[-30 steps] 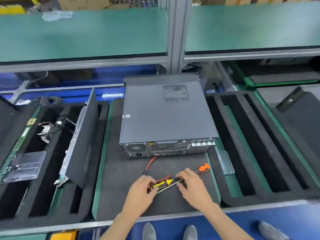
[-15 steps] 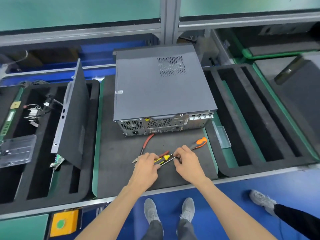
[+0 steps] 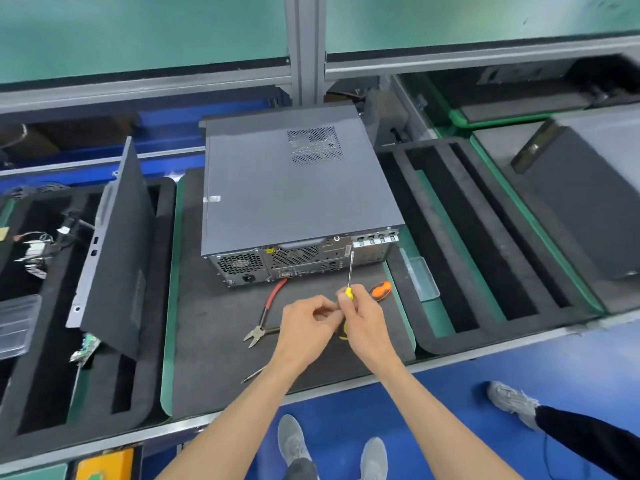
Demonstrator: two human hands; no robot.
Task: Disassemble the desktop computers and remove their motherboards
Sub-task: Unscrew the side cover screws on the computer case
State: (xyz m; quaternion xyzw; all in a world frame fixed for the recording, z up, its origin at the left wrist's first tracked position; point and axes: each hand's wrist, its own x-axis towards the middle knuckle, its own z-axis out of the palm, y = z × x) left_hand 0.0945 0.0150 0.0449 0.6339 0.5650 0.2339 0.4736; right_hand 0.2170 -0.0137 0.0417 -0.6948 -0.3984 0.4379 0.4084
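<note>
I'm early in the job, by my read. The desktop computer (image 3: pixel 298 195) lies flat on the black foam mat (image 3: pixel 214 368) on the desk, side cover on, rear panel w/ fan grilles and ports facing me. No motherboard out of this one yet; can't see inside at all.

My right hand (image 3: pixel 363 320) is wrapped round the yellow-handled screwdriver (image 3: pixel 349 282), shaft up and tilted fwd, tip near the rear panel just under the slot covers; can't tell if it touches a screw. My left hand (image 3: pixel 304 323) sits just beside it, fingers curled toward the handle's lower end. Whether it holds anything, I can't tell; the right hand hides that spot.

On the mat: red-handled cutters (image 3: pixel 265 317) to the left of my hands, an orange-handled tool (image 3: pixel 380 291) to the right, and a thin metal tool (image 3: pixel 254 374) near the front edge.

Left tray: a removed side panel (image 3: pixel 114 251) leans upright in a foam slot, w/ loose cables (image 3: pixel 38 247) and a bit of green circuit board (image 3: pixel 85 346) nearby, so an earlier unit looks at least partly stripped.

Left to do, I judge: rear screws, cover off, cables unplugged, board unscrewed and lifted out.
</note>
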